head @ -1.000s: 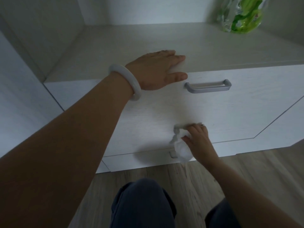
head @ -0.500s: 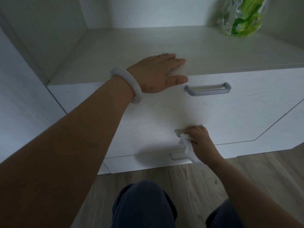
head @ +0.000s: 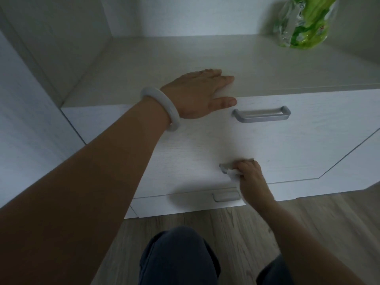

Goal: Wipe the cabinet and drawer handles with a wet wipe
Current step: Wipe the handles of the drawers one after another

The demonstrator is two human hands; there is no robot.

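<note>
Right hand (head: 251,173) clutching wet wipe (head: 232,172)

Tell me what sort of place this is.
Probably a room in a home, at a built-in wardrobe or storage unit: white drawer fronts with grey bar handles, wood-look flooring, and a green-printed plastic pack on the cabinet top.

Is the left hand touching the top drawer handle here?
Apart. The head view shows the left hand flat on the cabinet top, with a clear strip of white drawer front between its thumb and the top drawer handle.
</note>
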